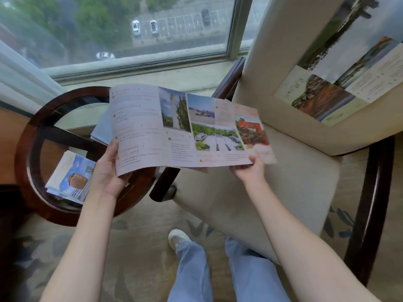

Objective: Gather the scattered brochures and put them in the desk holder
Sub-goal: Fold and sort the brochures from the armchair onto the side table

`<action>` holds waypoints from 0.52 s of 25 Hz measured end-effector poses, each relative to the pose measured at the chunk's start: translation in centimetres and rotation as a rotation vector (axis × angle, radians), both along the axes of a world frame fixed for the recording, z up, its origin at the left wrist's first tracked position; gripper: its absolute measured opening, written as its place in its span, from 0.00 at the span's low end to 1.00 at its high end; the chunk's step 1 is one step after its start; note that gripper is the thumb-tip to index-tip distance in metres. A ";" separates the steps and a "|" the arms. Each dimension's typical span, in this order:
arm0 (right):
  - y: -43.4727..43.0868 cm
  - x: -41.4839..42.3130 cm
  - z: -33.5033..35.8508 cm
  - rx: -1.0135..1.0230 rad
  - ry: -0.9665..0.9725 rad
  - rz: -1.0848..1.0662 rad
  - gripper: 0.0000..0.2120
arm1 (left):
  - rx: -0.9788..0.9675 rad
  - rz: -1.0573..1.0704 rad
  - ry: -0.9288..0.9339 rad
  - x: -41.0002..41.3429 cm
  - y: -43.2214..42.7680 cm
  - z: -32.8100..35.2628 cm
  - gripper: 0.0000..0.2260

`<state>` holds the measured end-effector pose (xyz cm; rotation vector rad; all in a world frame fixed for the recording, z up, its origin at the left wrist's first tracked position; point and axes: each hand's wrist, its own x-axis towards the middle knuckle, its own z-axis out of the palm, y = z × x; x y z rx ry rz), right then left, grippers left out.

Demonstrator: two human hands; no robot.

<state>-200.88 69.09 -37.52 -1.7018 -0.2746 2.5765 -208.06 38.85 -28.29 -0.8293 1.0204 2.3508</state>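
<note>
I hold an unfolded brochure spread wide in the air, with printed text on its left panels and landscape photos on its right. My left hand grips its lower left edge. My right hand pinches its lower right edge. Under my left hand, a small stack of folded brochures lies on the round glass table. A pale folded sheet shows behind the open brochure. Another unfolded brochure leans on the armchair's backrest. No desk holder is in view.
A cream armchair with dark wooden arms stands right of the table. A window fills the far side, with a sheer curtain at the left. My legs and a white shoe are on patterned carpet below.
</note>
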 end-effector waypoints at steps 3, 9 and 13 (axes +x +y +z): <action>1.7 -0.4 1.4 0.053 0.074 -0.077 0.20 | -0.387 -0.068 0.033 0.2 -0.4 -1.1 0.08; 4.1 -1.9 3.1 0.296 -0.014 0.033 0.11 | -1.019 -0.256 0.077 -0.2 -1.1 -1.4 0.08; 4.9 -1.6 4.4 0.236 0.119 0.001 0.21 | -1.039 -0.198 0.017 -0.4 -0.3 -1.9 0.14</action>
